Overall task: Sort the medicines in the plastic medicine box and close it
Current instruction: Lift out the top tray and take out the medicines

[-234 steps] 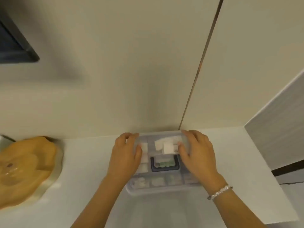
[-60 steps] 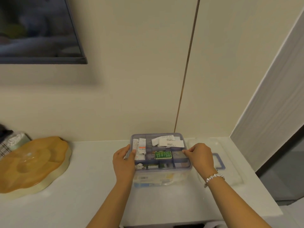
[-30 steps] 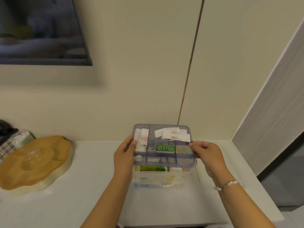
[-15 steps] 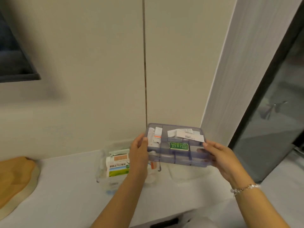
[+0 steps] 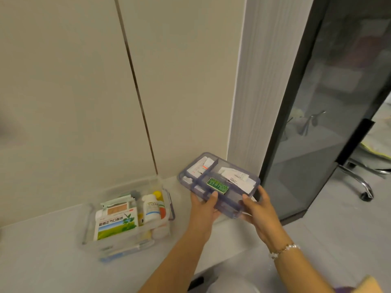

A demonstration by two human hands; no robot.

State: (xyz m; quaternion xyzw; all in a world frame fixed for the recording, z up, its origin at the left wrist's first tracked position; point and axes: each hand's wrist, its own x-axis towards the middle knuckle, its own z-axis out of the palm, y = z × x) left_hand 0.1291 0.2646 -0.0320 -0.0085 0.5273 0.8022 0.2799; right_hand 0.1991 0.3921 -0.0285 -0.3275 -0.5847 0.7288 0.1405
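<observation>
While the medicine box sits left, both hands grip its tray

A see-through tray with a bluish-purple tint, and in it a green packet dotted with a fine pattern, plus white slips with dark print and one white-and-orange pack. On the pale grey worktop sits a clear box with blue clasps. Inside it, a white carton showing a green field, blue sky and blue lettering, a white bottle, a yellow cap, a flash of orange. Cream wall with a thin brown seam; smoky dark glass door framed in black. Pearly white bracelet on the wrist.
</observation>
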